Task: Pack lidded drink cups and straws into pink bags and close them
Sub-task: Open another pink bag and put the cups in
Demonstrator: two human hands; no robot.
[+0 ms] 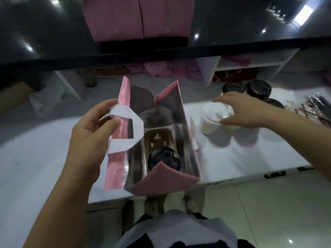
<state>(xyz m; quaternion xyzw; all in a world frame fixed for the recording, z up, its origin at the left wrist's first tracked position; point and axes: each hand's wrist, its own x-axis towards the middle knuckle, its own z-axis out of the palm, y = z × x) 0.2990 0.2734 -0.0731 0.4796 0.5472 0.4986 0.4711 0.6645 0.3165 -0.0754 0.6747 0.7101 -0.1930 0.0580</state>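
On the white table (250, 158), close to its front edge, the pink bag (161, 178) stands upright with its mouth spread wide. Its silvery lining shows, and one black-lidded cup (163, 158) already sits at the near end of its floor, while the far end looks free. The left hand (89, 129) holds the bag's left wall, fingers and thumb curled in a pinch where the white handle (125, 115) loops over the rim, and this keeps the mouth open. Just right of the bag, the right hand (245, 110) reaches over a white-lidded cup (213, 115) that stands on the table, its fingers curled round the rim of the lid from above. Blur makes it hard to tell how firm that hold is. The step in hand looks like fetching the second cup. The next move calls for lifting it straight up, keeping it level over the bag's right wall, and lowering it into the free space beyond the first cup while the left hand keeps the mouth wide. Behind the right hand stand more dark-lidded cups (258, 88), straws (318, 108) lie at the far right, and more pink bags (114, 20) stand on the dark counter.
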